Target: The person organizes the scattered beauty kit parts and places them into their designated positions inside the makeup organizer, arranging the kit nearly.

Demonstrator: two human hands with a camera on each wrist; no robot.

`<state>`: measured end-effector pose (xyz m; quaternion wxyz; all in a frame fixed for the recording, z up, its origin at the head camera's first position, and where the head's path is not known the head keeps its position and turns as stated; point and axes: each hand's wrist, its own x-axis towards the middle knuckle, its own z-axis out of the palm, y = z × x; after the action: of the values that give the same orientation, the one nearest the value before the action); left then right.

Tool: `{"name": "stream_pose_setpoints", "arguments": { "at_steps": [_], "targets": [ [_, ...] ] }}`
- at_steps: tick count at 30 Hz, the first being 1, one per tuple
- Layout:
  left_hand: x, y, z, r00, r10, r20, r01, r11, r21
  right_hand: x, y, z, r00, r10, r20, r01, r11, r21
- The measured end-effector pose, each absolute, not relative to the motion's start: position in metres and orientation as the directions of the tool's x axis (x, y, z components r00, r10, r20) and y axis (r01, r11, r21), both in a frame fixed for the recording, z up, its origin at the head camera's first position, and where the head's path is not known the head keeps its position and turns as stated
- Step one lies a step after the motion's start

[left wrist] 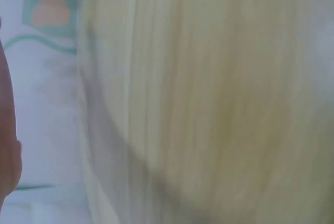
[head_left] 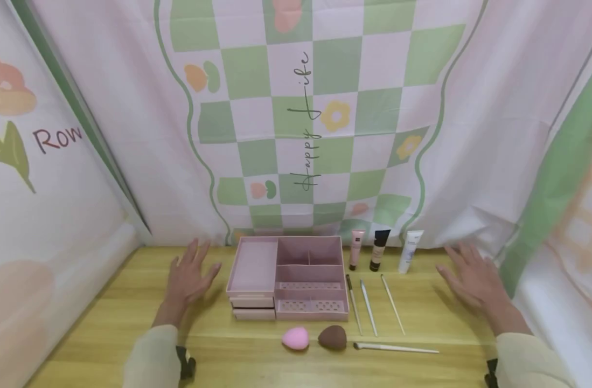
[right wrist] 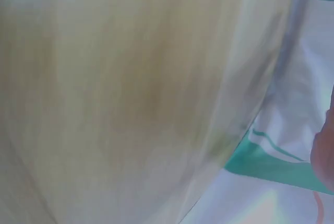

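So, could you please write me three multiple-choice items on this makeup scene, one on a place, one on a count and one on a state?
1. Where do the two sponges lie relative to the pink organizer?
A. inside its top tray
B. on the table in front of it, nearer the person
C. behind it, against the cloth

2. How many tubes stand to the right of the organizer?
A. two
B. three
C. five

3. How are the two hands?
A. both open, holding nothing
B. both gripping brushes
C. left hand pinching a sponge

Answers:
1 B: the pink sponge and brown sponge rest on the wooden table before the organizer's drawers.
2 B: a pink tube, a black-capped tube and a white tube stand in a row.
3 A: the left hand and right hand are spread flat, fingers straight, apart from every item.
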<state>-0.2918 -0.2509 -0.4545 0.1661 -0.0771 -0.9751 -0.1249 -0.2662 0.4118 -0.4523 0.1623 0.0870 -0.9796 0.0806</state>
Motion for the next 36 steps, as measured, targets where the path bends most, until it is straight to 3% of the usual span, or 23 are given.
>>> {"name": "stream_pose_setpoints", "arguments": {
  "at_steps": [4,8,11,17,23,28,36],
  "targets": [
    [-0.289,-0.238,-0.454,-0.935,0.089,0.342,0.244,0.862,0.445,-0.263,0.407,-0.447,-0.931,-0.131,0.341,-0.203,0.961,-0.185],
    [-0.28,-0.226,-0.455,-0.938,0.07,0.339,0.306,0.624,0.719,-0.255,0.403,-0.445,-0.949,-0.086,0.304,-0.179,0.939,-0.293],
    [-0.273,-0.217,-0.454,-0.937,0.077,0.34,0.337,0.445,0.83,-0.249,0.4,-0.443,-0.957,-0.058,0.285,-0.164,0.917,-0.364],
    [-0.266,-0.2,-0.445,-0.957,0.139,0.254,0.279,0.215,0.936,-0.243,0.392,-0.435,-0.972,-0.017,0.236,-0.118,0.9,-0.42],
    [-0.261,-0.19,-0.438,-0.962,0.223,0.157,0.16,-0.005,0.987,-0.234,0.374,-0.418,-0.988,-0.009,0.152,-0.094,0.819,-0.566],
    [-0.258,-0.188,-0.439,-0.956,0.263,0.128,0.105,-0.099,0.99,-0.223,0.353,-0.41,-0.994,0.001,0.106,-0.071,0.74,-0.669],
    [-0.256,-0.191,-0.446,-0.95,0.291,0.113,0.073,-0.147,0.987,-0.213,0.321,-0.417,-1.0,-0.005,-0.012,0.005,0.667,-0.745]
  ]
}}
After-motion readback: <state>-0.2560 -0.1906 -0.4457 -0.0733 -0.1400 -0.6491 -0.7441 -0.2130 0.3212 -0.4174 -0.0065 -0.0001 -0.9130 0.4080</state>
